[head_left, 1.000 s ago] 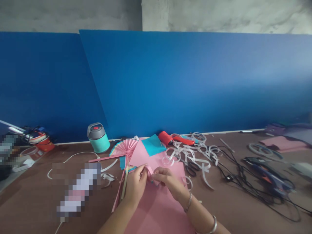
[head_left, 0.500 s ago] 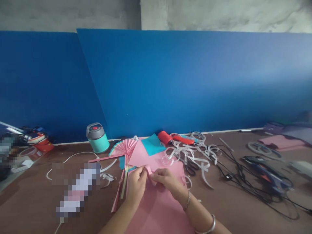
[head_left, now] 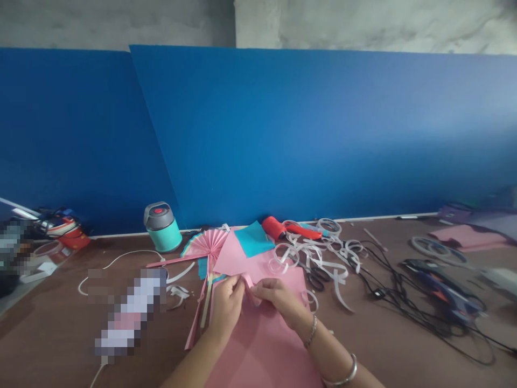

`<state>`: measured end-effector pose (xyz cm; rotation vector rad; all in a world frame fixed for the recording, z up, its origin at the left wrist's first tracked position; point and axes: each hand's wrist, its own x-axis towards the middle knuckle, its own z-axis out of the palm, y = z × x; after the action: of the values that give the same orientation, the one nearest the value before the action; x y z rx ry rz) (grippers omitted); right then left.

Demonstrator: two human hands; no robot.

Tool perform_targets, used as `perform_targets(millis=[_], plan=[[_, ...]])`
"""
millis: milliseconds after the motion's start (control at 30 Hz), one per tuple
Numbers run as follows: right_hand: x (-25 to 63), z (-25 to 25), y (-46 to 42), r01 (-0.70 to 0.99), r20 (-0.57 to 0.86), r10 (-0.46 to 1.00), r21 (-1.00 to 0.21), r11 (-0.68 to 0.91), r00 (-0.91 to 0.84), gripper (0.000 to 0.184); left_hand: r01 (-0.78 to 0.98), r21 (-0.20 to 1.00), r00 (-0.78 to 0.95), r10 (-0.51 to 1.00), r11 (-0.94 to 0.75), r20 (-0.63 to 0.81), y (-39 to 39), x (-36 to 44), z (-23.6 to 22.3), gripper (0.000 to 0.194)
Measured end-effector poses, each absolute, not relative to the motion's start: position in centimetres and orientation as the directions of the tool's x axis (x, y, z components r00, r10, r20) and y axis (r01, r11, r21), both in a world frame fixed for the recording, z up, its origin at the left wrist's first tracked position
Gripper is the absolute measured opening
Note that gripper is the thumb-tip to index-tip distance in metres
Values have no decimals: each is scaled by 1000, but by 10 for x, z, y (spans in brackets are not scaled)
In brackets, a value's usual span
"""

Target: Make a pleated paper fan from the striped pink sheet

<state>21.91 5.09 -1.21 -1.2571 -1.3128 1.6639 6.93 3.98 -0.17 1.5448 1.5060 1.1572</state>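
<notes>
Between my two hands is a narrow folded strip of pink paper (head_left: 249, 284). My left hand (head_left: 228, 298) pinches its left side between thumb and fingers. On the other side, my right hand (head_left: 274, 296) grips the strip with thumb and forefinger. Both hands hover over a large pink paper sheet (head_left: 264, 350) lying on the table. Just beyond them are a pleated pink paper fan (head_left: 212, 245), a smaller pink sheet (head_left: 231, 256) and a blue paper piece (head_left: 254, 240). The fingers partly hide the strip's ends.
White curled strips (head_left: 319, 253) and dark-handled scissors (head_left: 315, 280) lie right of the papers, near a red tool (head_left: 302, 231). Black cables (head_left: 404, 302) and a glue gun (head_left: 448, 302) are further right. A teal container (head_left: 163, 231) stands left, behind a blurred-out long object (head_left: 131, 315).
The hands stay in nearly the same place, still holding the pink strip, with only a tiny shift of the fingers. The camera view has moved slightly.
</notes>
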Motion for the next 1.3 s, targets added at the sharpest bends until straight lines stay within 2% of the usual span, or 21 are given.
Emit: perform_targets(millis=[433, 800, 1000, 1300], plan=[[217, -12, 50, 33, -260, 913, -964, -263, -315, 37, 334, 940, -113, 987, -72, 115, 40, 72, -2, 34], [214, -12, 52, 145, -296, 929, -952, -269, -220, 32, 161, 982, -112, 991, 97, -80, 40, 77, -11, 34], [214, -12, 52, 115, -301, 931, -952, -282, -206, 32, 83, 992, -55, 994, 97, -93, 39, 78, -5, 33], [216, -10, 52, 176, -297, 930, -949, -262, -218, 29, 50, 996, 43, 996, 75, -77, 38, 75, 10, 37]])
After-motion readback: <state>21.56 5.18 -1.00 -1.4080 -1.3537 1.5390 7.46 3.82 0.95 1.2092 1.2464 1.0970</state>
